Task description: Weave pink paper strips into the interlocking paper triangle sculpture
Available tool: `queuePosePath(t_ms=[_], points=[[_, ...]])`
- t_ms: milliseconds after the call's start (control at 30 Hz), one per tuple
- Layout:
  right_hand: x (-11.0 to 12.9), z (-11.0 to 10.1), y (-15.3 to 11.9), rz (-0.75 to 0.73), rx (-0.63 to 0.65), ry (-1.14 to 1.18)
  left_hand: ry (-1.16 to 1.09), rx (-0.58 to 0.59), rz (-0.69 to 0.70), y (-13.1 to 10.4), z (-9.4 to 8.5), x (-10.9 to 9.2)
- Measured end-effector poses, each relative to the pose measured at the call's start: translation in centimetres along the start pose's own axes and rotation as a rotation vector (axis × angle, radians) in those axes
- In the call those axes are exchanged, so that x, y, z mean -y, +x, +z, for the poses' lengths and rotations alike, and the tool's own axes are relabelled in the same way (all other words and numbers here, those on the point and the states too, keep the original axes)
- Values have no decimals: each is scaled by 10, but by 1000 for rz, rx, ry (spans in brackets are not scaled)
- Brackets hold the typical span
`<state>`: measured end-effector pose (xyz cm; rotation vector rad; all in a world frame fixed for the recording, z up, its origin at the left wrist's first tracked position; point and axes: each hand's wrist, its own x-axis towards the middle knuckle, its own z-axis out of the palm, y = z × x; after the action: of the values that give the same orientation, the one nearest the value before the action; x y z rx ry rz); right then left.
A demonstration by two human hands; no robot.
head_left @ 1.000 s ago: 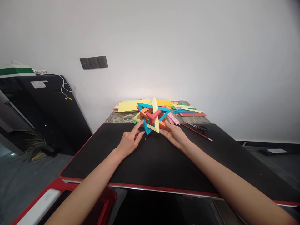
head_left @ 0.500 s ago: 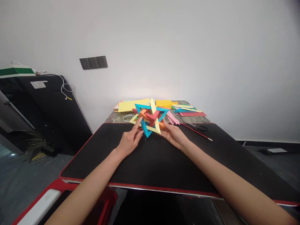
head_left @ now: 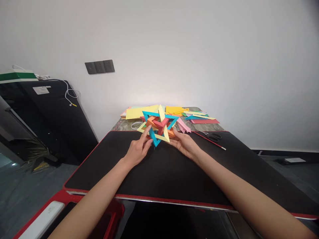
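The star (head_left: 161, 124) is held at the 12 o'clock edge of the mat (head_left: 161, 172), gripped at its 8 o'clock by the left hand (head_left: 137, 150) and 4 o'clock by the right hand (head_left: 186, 144). Light, even fingertip pressure should spare its corners; scissors (head_left: 211, 135) lie at 3 o'clock.

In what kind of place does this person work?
Probably an indoor craft corner, perhaps at home: coloured paper lies at the back of the table, scissors lie nearby, and dark sockets sit on the wall.
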<state>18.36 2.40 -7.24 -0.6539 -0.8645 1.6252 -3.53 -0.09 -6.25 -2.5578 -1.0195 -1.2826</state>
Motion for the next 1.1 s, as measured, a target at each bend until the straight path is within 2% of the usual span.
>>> queuePosePath(t_ms=[700,1100], points=[[2,7,-4,-21,-42,75,-24,-8,-65,-2,0,-1],[2,8,-5,-19,-33,76,-6,-18,-6,-2,1,1]])
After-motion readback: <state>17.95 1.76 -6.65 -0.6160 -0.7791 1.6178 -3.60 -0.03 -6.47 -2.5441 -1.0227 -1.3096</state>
